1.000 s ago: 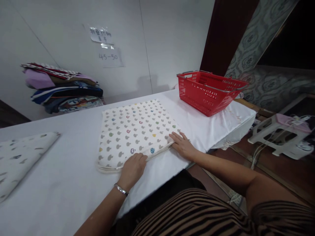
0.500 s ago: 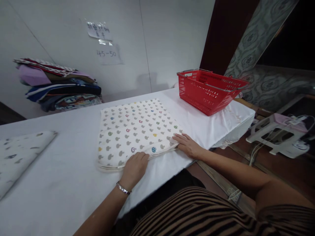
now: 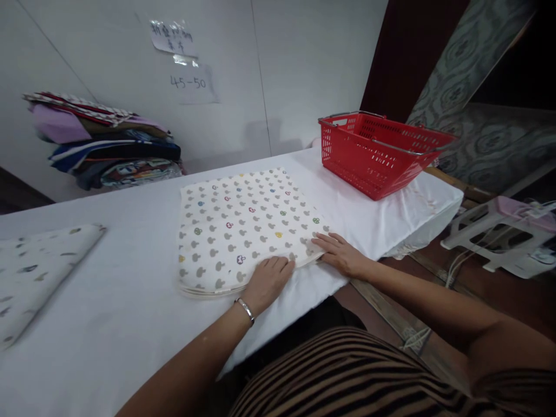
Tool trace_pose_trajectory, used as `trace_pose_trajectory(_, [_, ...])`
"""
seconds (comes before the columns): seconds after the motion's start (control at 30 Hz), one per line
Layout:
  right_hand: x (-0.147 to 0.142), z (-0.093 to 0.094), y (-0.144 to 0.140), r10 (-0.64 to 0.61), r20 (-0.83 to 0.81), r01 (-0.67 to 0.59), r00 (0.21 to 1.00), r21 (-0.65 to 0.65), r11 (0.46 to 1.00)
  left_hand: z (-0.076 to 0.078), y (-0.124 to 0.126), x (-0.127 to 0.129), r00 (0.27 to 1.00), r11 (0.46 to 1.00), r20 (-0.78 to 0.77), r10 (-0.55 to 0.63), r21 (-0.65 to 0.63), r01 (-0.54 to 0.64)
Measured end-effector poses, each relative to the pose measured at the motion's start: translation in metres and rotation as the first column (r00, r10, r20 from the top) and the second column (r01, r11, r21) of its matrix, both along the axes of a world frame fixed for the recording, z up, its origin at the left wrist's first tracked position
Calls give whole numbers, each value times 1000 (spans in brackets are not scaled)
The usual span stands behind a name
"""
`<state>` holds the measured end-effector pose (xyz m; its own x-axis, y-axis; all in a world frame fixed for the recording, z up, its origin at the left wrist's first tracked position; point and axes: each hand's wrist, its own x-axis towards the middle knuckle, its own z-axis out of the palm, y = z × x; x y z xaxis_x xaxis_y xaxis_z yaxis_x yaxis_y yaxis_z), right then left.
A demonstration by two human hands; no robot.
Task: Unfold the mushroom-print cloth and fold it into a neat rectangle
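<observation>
A folded white cloth (image 3: 247,226) printed with grey and coloured mushrooms lies flat in front of me, its layers showing along the near edge. My left hand (image 3: 270,284), with a silver bracelet at the wrist, rests palm down on that near edge, fingers stretched over the top layer. At the near right corner, my right hand (image 3: 341,255) lies with its fingers extended on the cloth; its thumb is hidden. Neither hand visibly grips the fabric.
White fabric covers the table (image 3: 130,278). A second folded patterned cloth (image 3: 39,272) lies at the left. Against the wall stands a pile of folded textiles (image 3: 108,142). A red basket (image 3: 377,159) is at the back right; a plastic stool (image 3: 499,231) stands beyond the table.
My left hand has slid right along the cloth's near edge, closer to my right hand. My right hand stays at the corner. The view has shifted slightly.
</observation>
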<state>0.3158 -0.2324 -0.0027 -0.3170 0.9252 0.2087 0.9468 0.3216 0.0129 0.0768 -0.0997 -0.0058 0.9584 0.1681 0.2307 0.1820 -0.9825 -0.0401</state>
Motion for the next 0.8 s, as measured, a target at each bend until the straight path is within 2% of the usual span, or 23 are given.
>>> trace_pose_trajectory(0.27, [0,-4,-3,17,-23,-16,1000,31,999,2,2,5,994,990,33,104,-98,-100])
trace_pose_trajectory(0.37, [1,-3,-3,25,-36,-23,999,39,999,0,-2,6,989,989,36,146,-44,-144])
trace_pose_trajectory(0.5, [2,-2,-2,16,-76,-12,997,51,999,0,-6,5,993,993,5,119,14,-119])
trace_pose_trajectory(0.7, [1,5,-1,20,-96,-15,995,52,999,7,1,6,984,983,56,168,68,-172])
trace_pose_trajectory(0.8, [0,7,-2,22,-72,-20,997,29,999,5,1,7,991,985,27,133,106,-136])
